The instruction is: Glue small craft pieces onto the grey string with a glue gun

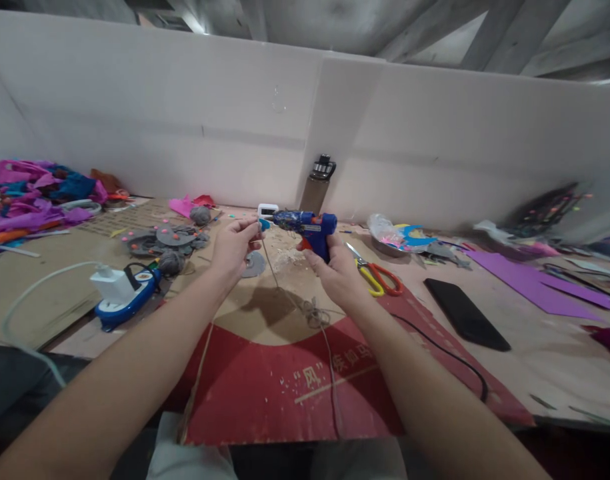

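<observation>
My right hand point(335, 261) is wrapped around the handle of a blue hot glue gun point(307, 225), its nozzle pointing left. Close to that nozzle, my left hand point(233, 248) pinches a small blue piece point(264, 225), whose exact kind I cannot make out. A thin grey cord point(271, 263) hangs down from near the left fingers toward a loose tangle of grey yarn point(313, 312) on the red and tan cardboard point(255, 393). Beneath the left hand lies a grey disc point(255, 264).
Scissors point(385, 279) and a black phone point(465, 315) lie to the right, near purple sheets point(529, 280). A blue power strip point(127, 300) with a white plug sits left. A bottle point(318, 183) stands at the back wall. Colourful scraps point(39, 190) are piled far left.
</observation>
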`<state>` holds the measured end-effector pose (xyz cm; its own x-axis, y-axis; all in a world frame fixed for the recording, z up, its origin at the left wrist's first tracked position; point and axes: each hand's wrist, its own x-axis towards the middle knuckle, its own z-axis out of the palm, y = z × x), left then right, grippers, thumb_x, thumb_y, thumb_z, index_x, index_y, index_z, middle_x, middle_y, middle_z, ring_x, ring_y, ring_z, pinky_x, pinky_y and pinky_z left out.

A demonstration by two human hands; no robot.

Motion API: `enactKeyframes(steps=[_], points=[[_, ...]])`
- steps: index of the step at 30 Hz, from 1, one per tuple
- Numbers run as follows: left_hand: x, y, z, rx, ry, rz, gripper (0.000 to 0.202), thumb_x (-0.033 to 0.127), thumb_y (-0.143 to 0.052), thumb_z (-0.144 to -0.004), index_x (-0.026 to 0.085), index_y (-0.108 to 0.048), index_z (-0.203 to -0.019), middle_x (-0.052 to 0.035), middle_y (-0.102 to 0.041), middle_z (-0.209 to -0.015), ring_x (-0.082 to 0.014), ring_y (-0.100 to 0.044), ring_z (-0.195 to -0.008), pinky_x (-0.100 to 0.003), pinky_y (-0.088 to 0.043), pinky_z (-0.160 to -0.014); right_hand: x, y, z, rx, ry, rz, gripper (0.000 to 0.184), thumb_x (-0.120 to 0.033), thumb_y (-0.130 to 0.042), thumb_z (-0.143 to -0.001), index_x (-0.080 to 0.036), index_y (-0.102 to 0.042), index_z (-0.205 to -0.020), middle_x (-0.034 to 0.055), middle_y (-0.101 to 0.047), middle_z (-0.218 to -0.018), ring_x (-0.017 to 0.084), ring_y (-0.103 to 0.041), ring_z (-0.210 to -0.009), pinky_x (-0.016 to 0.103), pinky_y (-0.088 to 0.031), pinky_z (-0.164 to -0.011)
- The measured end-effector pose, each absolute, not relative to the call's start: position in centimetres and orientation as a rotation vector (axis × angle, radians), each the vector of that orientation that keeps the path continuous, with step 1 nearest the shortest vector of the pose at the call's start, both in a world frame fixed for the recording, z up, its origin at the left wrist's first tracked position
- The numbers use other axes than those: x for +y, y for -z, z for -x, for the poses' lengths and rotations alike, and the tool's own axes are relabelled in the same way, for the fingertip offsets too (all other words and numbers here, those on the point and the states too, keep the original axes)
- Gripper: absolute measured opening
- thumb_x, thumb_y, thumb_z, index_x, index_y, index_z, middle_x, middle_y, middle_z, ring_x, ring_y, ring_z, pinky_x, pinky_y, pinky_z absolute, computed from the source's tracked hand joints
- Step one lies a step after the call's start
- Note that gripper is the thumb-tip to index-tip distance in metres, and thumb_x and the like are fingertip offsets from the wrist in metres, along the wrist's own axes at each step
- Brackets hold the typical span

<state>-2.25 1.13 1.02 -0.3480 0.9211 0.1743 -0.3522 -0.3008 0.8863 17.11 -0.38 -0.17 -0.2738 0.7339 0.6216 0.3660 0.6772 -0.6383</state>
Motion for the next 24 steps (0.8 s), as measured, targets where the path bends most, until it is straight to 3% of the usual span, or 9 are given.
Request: enactKeyframes(steps=[24], points=[[1.23,-0.57,2.06,0.982,-1.725,-0.971,0.019,0.021,-0.075,-0.061,0.012,-0.062,-0.072,-0.0005,-0.06,-0.062,-0.0079,-0.056,-0.054,-0.018,-0.043,-0.049,-0.89,-0.13,-17.02,-1.95,-0.352,0.952,0.035,-0.027,-0.048,-0.086,-0.019,-0.05,-0.12,0.0101,-0.064,-0.106,0.023,-0.058,-0.091,0.042,-0.046,-0.085]])
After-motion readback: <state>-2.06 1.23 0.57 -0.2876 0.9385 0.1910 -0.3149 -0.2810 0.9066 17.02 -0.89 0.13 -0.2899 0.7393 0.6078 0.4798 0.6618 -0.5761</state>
